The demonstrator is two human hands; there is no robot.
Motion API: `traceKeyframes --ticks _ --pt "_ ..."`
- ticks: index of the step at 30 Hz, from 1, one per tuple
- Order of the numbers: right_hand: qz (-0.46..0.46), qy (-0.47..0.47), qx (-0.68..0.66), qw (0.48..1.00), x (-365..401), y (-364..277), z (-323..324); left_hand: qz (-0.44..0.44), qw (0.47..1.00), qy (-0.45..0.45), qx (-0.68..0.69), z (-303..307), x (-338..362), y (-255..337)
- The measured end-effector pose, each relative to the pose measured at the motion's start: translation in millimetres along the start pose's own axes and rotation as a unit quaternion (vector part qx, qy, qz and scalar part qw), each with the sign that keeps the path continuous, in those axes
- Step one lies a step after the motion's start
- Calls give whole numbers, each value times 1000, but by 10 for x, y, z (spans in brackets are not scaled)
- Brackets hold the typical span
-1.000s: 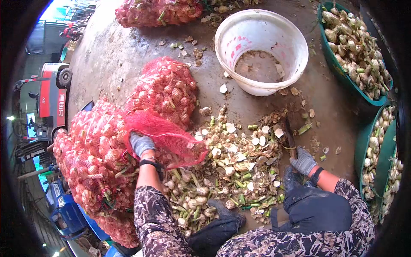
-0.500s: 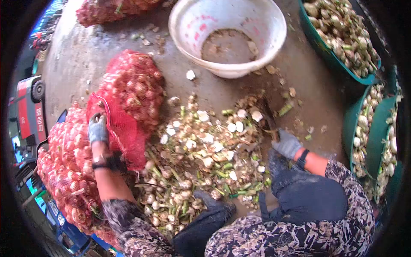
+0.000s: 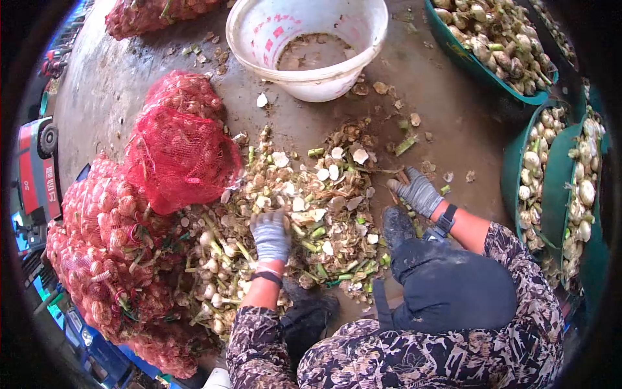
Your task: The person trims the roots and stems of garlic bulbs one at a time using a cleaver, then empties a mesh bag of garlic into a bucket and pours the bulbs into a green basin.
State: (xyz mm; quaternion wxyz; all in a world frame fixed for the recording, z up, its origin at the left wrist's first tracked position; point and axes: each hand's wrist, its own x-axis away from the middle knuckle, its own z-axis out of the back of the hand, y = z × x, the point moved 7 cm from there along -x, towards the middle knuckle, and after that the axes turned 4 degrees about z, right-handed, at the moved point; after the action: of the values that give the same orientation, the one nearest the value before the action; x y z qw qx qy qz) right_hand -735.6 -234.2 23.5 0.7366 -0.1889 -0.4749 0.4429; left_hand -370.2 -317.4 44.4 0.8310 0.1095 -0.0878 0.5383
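Observation:
My left hand [image 3: 271,237], in a grey work glove, rests palm down with bent fingers on the heap of garlic trimmings [image 3: 304,201]; I cannot make out anything in it. At the heap's right edge, my gloved right hand [image 3: 420,194] is closed around a thin brown tool handle [image 3: 400,176], whose far end is hard to tell from the scraps. Left of the heap lies a red mesh bag of garlic [image 3: 188,97], its loose red netting [image 3: 181,159] spread over its near end. Whole garlic bulbs with stems [image 3: 217,285] lie left of my left wrist.
A white basin [image 3: 372,55] stands beyond the heap. Green tubs of garlic [image 3: 447,35] line the right side. Full mesh sacks [image 3: 97,259] lie at the left, another [image 3: 149,16] at the top left. My boots [image 3: 396,230] are close to the heap. A red vehicle [image 3: 35,172] stands far left.
My left hand has let go of the red netting and moved right onto the heap. The netting has dropped across the bag's near end. The whole view has shifted slightly.

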Motion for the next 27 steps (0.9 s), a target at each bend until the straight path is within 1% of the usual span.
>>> traceKeyframes --ticks 1,2,3,4,5,6,8,9,10,11,12,13,14,15,16,17,19,20,22,23,25,26,27 --pt "26 5 -60 998 84 -194 62 4 1000 0 16 121 -43 21" --pt "28 11 -62 998 132 -267 115 37 998 -37 42 189 -126 16" --pt "117 15 -34 992 187 -436 163 110 957 -28 268 230 -135 -18" --pt "202 18 -5 979 286 -626 202 177 860 -24 478 281 -122 34" --pt "226 17 2 974 323 -761 230 101 884 25 455 518 -153 189" --pt "227 24 1 974 380 -914 271 95 885 26 454 622 -130 307" --pt "215 -32 68 974 402 -1208 265 94 810 5 579 742 -129 558" --pt "218 -55 82 971 409 -1301 226 152 730 -52 664 716 -94 686" --pt "258 -64 129 955 452 -1409 201 159 761 -78 624 786 -78 795" --pt "282 -93 144 944 492 -1506 149 83 796 -67 596 759 -92 834" --pt "305 -124 157 931 533 -1609 102 8 825 -55 562 538 -81 827" --pt "312 -151 138 928 586 -1693 70 130 467 -146 862 -627 99 615" --pt "318 -174 150 920 603 -1693 -2 129 465 -149 863 -413 93 719" --pt "316 -190 169 914 609 -1700 -43 82 515 -124 844 118 42 884" --pt "314 -206 187 908 615 -1695 -75 35 561 -97 821 479 12 997" --pt "313 -206 188 908 615 -1687 -76 35 560 -97 822 509 26 1032" --pt "308 -219 198 905 603 -1666 -108 95 527 -87 840 478 81 1023" --pt "306 -218 197 906 601 -1665 -124 95 528 -89 839 506 104 1036" --pt "306 -215 230 899 591 -1643 -148 70 608 -61 788 598 116 1054" --pt "304 -213 230 899 572 -1595 -169 68 608 -63 788 589 132 1082" --pt "306 -194 197 911 523 -1479 -205 134 622 -27 771 530 175 1023" --pt "304 -194 197 912 502 -1392 -218 134 622 -28 771 537 151 1002" --pt "295 -178 207 916 454 -1324 -177 -4 828 20 560 758 89 1063"
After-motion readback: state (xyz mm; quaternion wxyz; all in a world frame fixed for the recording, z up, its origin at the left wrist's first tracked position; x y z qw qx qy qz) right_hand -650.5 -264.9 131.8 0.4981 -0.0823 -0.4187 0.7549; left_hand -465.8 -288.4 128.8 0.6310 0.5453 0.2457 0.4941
